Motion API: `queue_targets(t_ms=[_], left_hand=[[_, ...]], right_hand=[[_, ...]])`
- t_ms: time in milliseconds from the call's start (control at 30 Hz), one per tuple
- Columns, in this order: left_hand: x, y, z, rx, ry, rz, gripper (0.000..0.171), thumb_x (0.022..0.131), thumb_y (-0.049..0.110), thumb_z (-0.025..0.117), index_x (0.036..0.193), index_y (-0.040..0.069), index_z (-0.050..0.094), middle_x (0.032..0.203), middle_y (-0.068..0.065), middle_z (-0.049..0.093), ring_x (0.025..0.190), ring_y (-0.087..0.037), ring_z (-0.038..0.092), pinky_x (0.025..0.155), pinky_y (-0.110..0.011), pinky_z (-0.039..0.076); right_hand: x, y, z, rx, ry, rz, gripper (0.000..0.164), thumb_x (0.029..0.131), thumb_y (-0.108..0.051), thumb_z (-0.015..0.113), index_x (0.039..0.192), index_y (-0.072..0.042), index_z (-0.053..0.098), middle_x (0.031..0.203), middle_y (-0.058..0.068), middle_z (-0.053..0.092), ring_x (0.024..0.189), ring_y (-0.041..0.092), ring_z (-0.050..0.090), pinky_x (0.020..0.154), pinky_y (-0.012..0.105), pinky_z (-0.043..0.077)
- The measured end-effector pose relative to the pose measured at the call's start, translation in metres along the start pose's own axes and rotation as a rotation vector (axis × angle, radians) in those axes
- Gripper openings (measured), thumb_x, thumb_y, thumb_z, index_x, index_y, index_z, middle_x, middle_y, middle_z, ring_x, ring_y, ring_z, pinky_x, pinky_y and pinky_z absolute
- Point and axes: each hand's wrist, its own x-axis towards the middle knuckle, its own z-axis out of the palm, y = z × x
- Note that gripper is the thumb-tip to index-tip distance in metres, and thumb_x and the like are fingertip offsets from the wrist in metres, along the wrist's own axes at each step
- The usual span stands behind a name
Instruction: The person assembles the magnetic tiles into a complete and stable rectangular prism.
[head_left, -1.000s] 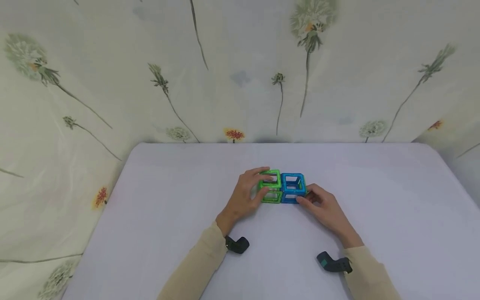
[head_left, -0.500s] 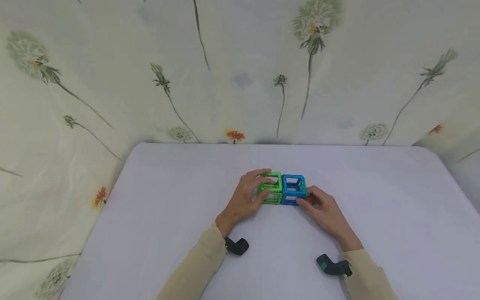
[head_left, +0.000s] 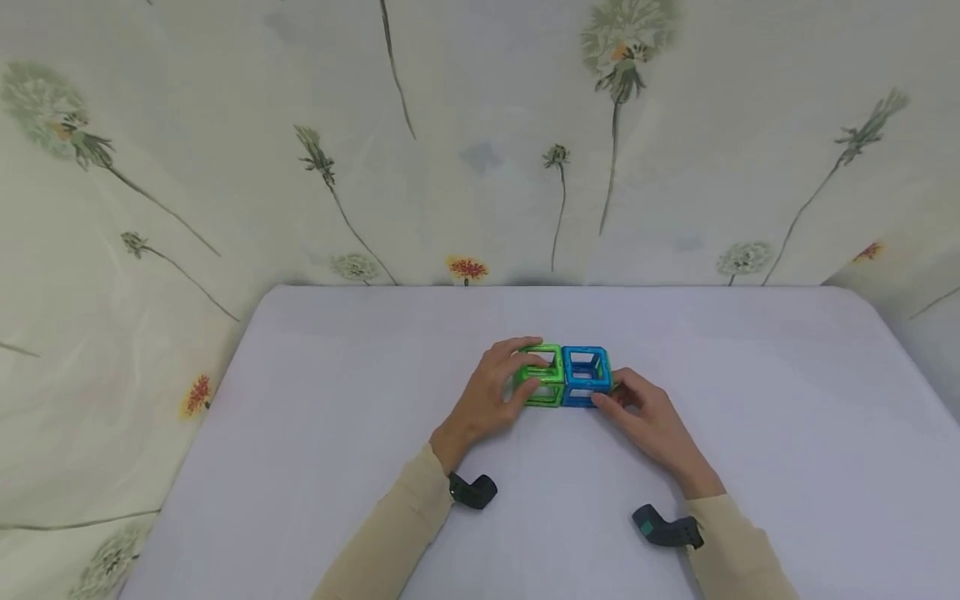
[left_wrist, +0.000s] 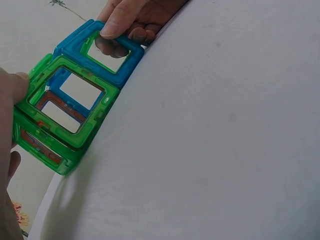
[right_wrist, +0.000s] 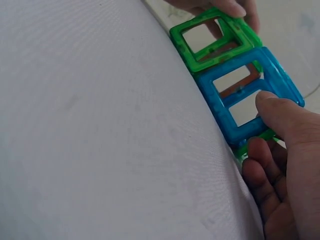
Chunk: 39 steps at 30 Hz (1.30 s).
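Observation:
Two open-framed cubes of magnetic tiles stand side by side, touching, on the white table. The left one is a green cube [head_left: 559, 367]; the right one is a blue cube [head_left: 588, 384]. My left hand [head_left: 487, 390] holds the green cube from its left, thumb at the front and fingers over the top and back. With thumb on the front and fingers curled at the right end, my right hand [head_left: 656, 423] pinches the blue cube. A green piece [right_wrist: 243, 150] shows at that end, partly hidden by fingers. Through the frames a brownish-orange tile edge [left_wrist: 64, 104] is visible.
The white-covered table [head_left: 360, 367] ends at a straight back edge beyond the cubes. Behind and to the left hangs a cloth [head_left: 480, 200] printed with dandelions. Dark straps with camera mounts, left [head_left: 474, 492] and right [head_left: 666, 528], sit on the wrists.
The green cube's top has dropped slightly, nearer level with the blue one, and my left fingers have moved down with it. My right hand keeps its place on the blue cube.

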Motion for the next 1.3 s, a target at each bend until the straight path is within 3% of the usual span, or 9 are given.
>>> queue_targets(t_ms=[667,967,1200,1300], left_hand=[[0.000,0.008,0.000,-0.079,-0.027,-0.027,0.027,0.095,0.026,0.055,0.120,0.016,0.060,0.142,0.001,0.046,0.136,-0.009,0.034,0.115,-0.030,0.031],[-0.005,0.004,0.002,-0.016,0.004,-0.010,0.032,0.093,0.029,0.057,0.123,0.016,0.061,0.139,0.001,0.050,0.133,-0.011,0.039,0.110,-0.037,0.036],[-0.004,0.004,0.000,-0.045,0.015,-0.012,0.034,0.093,0.028,0.057,0.123,0.012,0.060,0.138,-0.003,0.051,0.133,-0.012,0.038,0.111,-0.039,0.035],[-0.004,0.003,0.001,-0.043,0.015,-0.012,0.035,0.093,0.028,0.057,0.124,0.012,0.060,0.139,-0.004,0.050,0.134,-0.013,0.038,0.111,-0.039,0.035]], right_hand=[[-0.007,-0.005,-0.004,-0.014,0.004,0.018,0.023,0.089,-0.025,0.066,0.111,-0.023,0.059,0.088,-0.006,0.061,0.075,0.007,0.055,0.066,0.015,0.044],[-0.009,-0.001,-0.001,0.011,-0.001,-0.003,0.016,0.090,-0.028,0.065,0.105,-0.026,0.059,0.088,-0.009,0.060,0.075,0.007,0.057,0.068,0.015,0.048],[-0.007,-0.040,-0.011,0.011,0.004,-0.052,0.017,0.088,-0.010,0.066,0.104,-0.009,0.061,0.087,-0.003,0.060,0.075,0.010,0.056,0.067,0.013,0.048],[-0.007,-0.040,-0.011,0.007,0.008,-0.056,0.017,0.087,-0.010,0.067,0.104,-0.008,0.061,0.087,-0.002,0.060,0.074,0.010,0.056,0.067,0.013,0.048]])
